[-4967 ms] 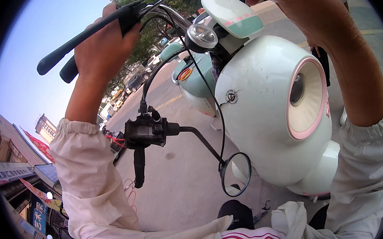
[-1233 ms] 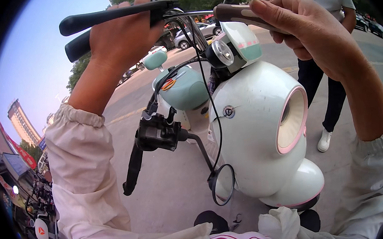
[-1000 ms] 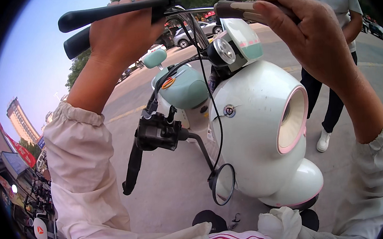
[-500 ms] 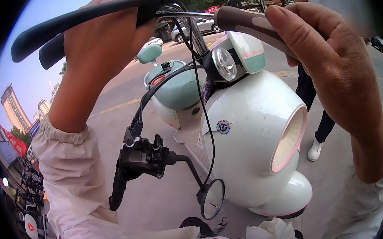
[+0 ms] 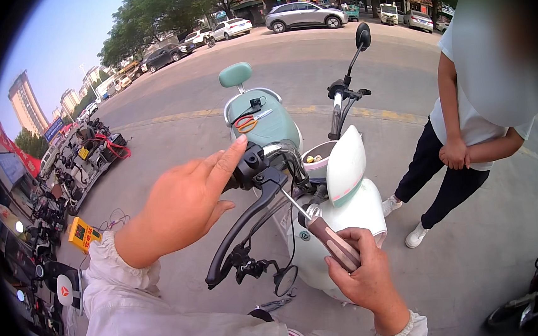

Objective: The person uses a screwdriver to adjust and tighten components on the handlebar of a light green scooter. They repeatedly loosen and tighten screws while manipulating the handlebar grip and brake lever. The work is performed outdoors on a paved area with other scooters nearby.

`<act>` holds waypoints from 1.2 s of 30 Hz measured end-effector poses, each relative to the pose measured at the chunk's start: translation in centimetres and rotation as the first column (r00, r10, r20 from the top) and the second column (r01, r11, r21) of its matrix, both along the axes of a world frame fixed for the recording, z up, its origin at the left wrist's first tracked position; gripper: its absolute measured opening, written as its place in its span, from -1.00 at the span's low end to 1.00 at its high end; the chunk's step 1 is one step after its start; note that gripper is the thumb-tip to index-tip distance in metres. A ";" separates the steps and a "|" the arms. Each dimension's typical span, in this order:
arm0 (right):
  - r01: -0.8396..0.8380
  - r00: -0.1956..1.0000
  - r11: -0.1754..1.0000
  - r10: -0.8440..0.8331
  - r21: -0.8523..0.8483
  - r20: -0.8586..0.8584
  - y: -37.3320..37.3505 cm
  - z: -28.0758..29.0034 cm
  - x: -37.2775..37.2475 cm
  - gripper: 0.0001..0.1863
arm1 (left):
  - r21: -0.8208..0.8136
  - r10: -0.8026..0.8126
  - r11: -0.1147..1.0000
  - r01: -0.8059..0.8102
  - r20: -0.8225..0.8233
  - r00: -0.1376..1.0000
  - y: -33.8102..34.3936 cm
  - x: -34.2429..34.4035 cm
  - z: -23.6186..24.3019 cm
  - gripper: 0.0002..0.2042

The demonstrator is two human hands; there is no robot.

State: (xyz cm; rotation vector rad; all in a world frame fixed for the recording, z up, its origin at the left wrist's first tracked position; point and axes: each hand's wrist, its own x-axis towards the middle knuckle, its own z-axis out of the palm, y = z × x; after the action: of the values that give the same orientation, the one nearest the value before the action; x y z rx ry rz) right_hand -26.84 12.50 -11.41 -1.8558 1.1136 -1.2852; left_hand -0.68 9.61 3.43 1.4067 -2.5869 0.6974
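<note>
My right hand point(image 5: 367, 271) grips a screwdriver point(image 5: 331, 240) by its brown and beige handle. The shaft slants up and left, with its tip at or near the black lever and switch housing point(image 5: 263, 171) on the handlebar. Fingers stretched and thumb apart, my left hand point(image 5: 186, 193) lies beside that housing, and I cannot tell whether it rests on the part behind it. From the housing a black brake lever point(image 5: 239, 227) curves down to the left. Below hangs a detached switch unit point(image 5: 248, 264) on cables, near a round mirror point(image 5: 286, 280). The white scooter body point(image 5: 313, 253) stands underneath.
Orange-handled scissors point(image 5: 248, 124) lie on the scooter's green seat point(image 5: 273, 136). A person point(image 5: 466, 102) stands at the right with hands clasped. Pliers point(image 5: 273, 305) are on the ground near me. A yellow device point(image 5: 83, 234) and parked scooters point(image 5: 91, 157) are at the left.
The view has shifted to show more street and the whole seat. My right hand and the screwdriver now appear lower; my left hand has loosened from around the handlebar and its fingers are extended.
</note>
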 end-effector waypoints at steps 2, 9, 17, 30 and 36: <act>0.034 0.999 0.999 -0.034 0.019 0.001 0.3 0.2 0.3 -0.55 | 0.340 0.248 0.919 -0.198 -0.110 0.963 -0.2 0.3 3.6 -0.07; 0.131 0.984 0.990 -0.135 -0.047 -0.111 0.1 0.2 1.0 -0.60 | 0.725 0.317 0.688 0.029 -0.336 0.887 -6.6 3.1 1.9 -0.02; 0.250 0.853 0.935 -0.336 -0.252 -0.400 1.3 1.6 1.0 -0.52 | 0.836 0.477 0.538 0.111 -0.410 0.778 -7.1 -0.7 1.4 -0.20; 0.207 0.792 0.920 -0.358 -0.333 -0.495 1.4 2.6 0.6 -0.50 | 0.834 0.447 0.551 0.013 -0.309 0.839 -7.1 -1.0 1.5 -0.46; 0.059 0.991 0.982 -0.036 0.178 -0.133 0.5 3.1 0.5 -0.59 | 0.833 0.464 0.552 -0.033 -0.274 0.842 -7.0 -1.0 1.9 -0.48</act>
State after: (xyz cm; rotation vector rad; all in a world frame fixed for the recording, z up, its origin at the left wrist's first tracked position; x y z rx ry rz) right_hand -26.39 12.95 -8.36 -1.8058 1.3052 -1.0629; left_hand -1.67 2.56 5.34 1.8715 -2.3250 -0.9100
